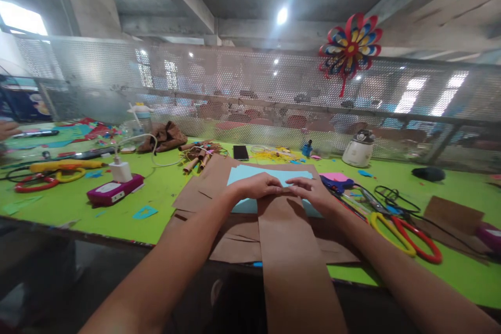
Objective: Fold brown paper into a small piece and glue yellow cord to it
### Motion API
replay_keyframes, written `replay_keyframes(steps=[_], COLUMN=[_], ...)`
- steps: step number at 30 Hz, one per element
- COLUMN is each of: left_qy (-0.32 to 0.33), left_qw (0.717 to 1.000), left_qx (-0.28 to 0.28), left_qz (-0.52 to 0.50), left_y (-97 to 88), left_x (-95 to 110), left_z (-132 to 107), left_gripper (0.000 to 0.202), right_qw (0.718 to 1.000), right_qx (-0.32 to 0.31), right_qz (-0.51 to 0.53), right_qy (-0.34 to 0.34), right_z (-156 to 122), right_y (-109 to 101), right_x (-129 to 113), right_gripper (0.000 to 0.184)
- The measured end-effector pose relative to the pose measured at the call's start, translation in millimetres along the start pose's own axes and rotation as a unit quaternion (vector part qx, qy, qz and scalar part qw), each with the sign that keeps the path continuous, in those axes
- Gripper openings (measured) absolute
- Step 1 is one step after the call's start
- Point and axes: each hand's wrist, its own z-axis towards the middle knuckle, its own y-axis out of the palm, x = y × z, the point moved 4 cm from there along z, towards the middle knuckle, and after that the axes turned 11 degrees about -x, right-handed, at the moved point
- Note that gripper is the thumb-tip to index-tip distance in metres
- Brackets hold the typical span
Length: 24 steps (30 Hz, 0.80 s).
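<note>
Brown paper strip [291,250] under both hands' grip [284,188]

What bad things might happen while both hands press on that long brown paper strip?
The brown paper strip hangs over the green table's near edge, so it may slip or crease crookedly if the left hand and right hand press unevenly. It also lies across the light blue sheet, which may shift underneath. The red and yellow scissors lie close beside the right forearm, so a sideways sweep might knock them.
</note>
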Motion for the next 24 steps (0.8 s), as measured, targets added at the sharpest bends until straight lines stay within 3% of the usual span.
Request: replay_keyframes(steps=[4, 8, 18, 24], left_qy=[0.018, 0.029, 0.019, -0.014], left_qw=[1.0, 0.999, 0.998, 0.998], left_qx=[0.011, 0.026, 0.035, -0.023], left_qz=[0.004, 0.027, 0.04, -0.065], left_y=[0.2, 0.5, 0.2, 4.9], left_x=[5.4, 11.3, 9.5, 1.2], left_z=[-0.2, -1.1, -1.2, -3.5], left_gripper=[0.031, 0.03, 0.026, 0.032], right_qw=[0.996, 0.99, 0.993, 0.992], right_qx=[-0.004, -0.008, 0.009, 0.05], right_qz=[0.073, 0.135, 0.111, 0.113], right_qy=[0.045, 0.041, 0.03, 0.019], right_z=[0.1, -2.9, -4.8, -4.7], right_y=[0.9, 2.0, -2.8, -14.5], right_x=[9.1, 1.7, -7.2, -2.2], right_gripper=[0.038, 0.037, 0.04, 0.038])
